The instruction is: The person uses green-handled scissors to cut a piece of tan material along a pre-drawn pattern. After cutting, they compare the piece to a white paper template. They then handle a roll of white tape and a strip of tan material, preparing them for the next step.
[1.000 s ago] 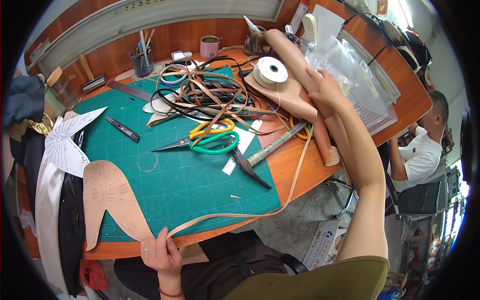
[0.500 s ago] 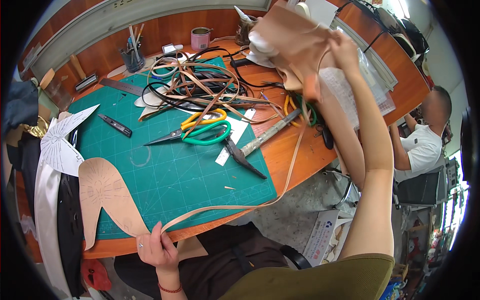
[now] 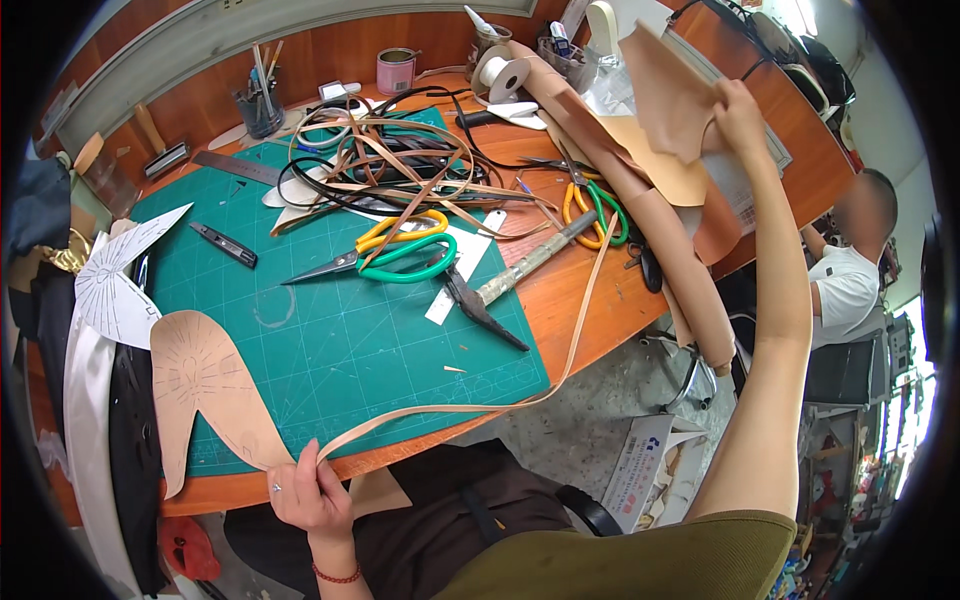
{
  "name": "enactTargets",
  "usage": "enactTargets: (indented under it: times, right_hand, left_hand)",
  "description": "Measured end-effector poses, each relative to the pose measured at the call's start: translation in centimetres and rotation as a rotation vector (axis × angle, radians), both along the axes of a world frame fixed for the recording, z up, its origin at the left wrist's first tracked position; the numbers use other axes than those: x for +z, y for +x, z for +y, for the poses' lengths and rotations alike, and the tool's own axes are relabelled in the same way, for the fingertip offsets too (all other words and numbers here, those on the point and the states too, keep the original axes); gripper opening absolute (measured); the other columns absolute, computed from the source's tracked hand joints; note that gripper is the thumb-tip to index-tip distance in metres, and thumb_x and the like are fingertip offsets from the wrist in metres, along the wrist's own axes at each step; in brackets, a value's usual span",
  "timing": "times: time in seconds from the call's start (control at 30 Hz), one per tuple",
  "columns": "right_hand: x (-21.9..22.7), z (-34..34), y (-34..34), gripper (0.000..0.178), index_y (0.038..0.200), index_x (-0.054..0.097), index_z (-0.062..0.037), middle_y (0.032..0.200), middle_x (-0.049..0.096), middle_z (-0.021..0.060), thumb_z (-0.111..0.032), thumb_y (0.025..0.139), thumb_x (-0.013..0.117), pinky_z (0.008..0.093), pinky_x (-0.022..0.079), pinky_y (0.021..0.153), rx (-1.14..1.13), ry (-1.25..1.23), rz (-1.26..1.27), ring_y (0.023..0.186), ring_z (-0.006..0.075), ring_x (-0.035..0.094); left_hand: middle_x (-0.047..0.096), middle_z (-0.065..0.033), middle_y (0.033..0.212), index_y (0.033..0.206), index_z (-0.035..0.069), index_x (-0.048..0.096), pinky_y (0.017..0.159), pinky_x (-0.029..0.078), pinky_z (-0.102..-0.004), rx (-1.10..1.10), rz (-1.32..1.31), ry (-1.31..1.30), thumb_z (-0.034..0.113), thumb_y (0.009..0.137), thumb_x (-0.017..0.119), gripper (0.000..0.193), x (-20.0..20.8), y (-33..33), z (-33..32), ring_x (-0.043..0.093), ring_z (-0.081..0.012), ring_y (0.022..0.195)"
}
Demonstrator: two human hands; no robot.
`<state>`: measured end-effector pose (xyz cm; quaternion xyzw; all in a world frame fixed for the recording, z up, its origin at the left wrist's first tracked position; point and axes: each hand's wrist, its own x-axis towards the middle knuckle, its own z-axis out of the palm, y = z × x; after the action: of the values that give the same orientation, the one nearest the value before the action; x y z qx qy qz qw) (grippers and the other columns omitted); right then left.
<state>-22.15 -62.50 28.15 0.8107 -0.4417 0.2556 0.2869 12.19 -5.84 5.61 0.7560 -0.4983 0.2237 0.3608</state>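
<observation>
At the bench's near edge my left hand (image 3: 312, 492) pinches the end of a long, thin tan leather strip (image 3: 470, 408). The strip curves right across the edge and up toward the scissors. Next to that hand, a two-lobed tan leather piece (image 3: 205, 375) with drawn lines lies on the mat; its tip meets my fingers, and I cannot tell if they grip it. At the far right my right hand (image 3: 738, 118) is closed on the raised corner of a brown leather sheet (image 3: 672, 95). Beneath the sheet lie a rolled piece of leather (image 3: 640, 200) and other leather pieces.
The green cutting mat (image 3: 330, 370) carries a utility knife (image 3: 224, 244), yellow-and-green scissors (image 3: 400, 250), a hammer (image 3: 500, 290) and tangled strips (image 3: 400, 165). A second pair of scissors (image 3: 590, 200) and a white spool (image 3: 500, 75) lie beyond. Another person (image 3: 850, 270) sits at the right.
My right hand has moved right with the brown sheet, uncovering the spool and the rolled leather. My left hand stays nearly in place, holding the strip.
</observation>
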Motion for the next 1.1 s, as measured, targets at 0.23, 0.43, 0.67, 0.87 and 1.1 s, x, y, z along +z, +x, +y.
enactTargets:
  times: [0.23, 0.43, 0.67, 0.87, 1.1]
  right_hand:
    - [-5.7, 7.2, 9.0, 0.077, 0.143, 0.037, -0.023, 0.139, 0.044, 0.0161, -0.027, 0.074, 0.07, 0.0589, 0.036, 0.101, -0.023, 0.289, 0.229, 0.127, 0.0336, 0.044]
    - [-11.5, 7.1, 15.5, 0.07, 0.146, 0.031, -0.0334, 0.147, 0.035, 0.0144, -0.024, 0.084, 0.062, 0.0694, 0.035, 0.094, -0.143, 0.208, 0.538, 0.132, 0.0356, 0.037]
    - [-13.4, 1.7, 12.4, 0.061, 0.142, 0.037, -0.038, 0.142, 0.042, 0.0168, -0.017, 0.087, 0.056, 0.0487, 0.052, 0.086, 0.075, 0.083, 0.274, 0.107, 0.0393, 0.06]
    - [-10.9, 2.5, 11.0, 0.057, 0.141, 0.038, -0.0391, 0.149, 0.034, 0.0137, -0.022, 0.089, 0.054, 0.0475, 0.045, 0.094, 0.122, -0.168, 0.233, 0.115, 0.0321, 0.054]
    - [-14.4, 3.5, 15.5, 0.034, 0.116, 0.067, -0.0246, 0.142, 0.044, 0.007, -0.021, 0.083, 0.06, 0.0436, 0.033, 0.105, 0.367, -0.046, 0.393, 0.13, 0.0287, 0.04]
  left_hand:
    - [0.047, -0.0082, 0.064, 0.1, 0.0, 0.065, 0.054, 0.035, -0.0355, 0.006, 0.006, 0.023, -0.003, 0.086, 0.059, 0.016, 0.0, 0.0, 0.2, 0.044, -0.024, 0.057]
    - [0.044, -0.0058, 0.062, 0.1, 0.001, 0.066, 0.054, 0.036, -0.0349, 0.026, -0.044, 0.013, 0.006, 0.089, 0.06, 0.013, -0.1, 0.3, 0.1, 0.043, -0.0224, 0.053]
    - [0.043, -0.0054, 0.062, 0.098, 0.0, 0.066, 0.053, 0.035, -0.0346, 0.011, -0.044, -0.004, 0.01, 0.092, 0.059, 0.014, -0.3, 0.4, 0.0, 0.042, -0.0219, 0.051]
    - [0.042, -0.0051, 0.061, 0.098, 0.0, 0.066, 0.052, 0.034, -0.0339, 0.009, -0.058, -0.005, 0.013, 0.094, 0.057, 0.016, -0.3, 0.3, -0.1, 0.041, -0.0219, 0.051]
    - [0.042, -0.0054, 0.061, 0.098, 0.0, 0.066, 0.053, 0.036, -0.0343, 0.024, -0.061, 0.012, 0.014, 0.094, 0.056, 0.017, -0.4, 0.4, 0.1, 0.043, -0.022, 0.051]
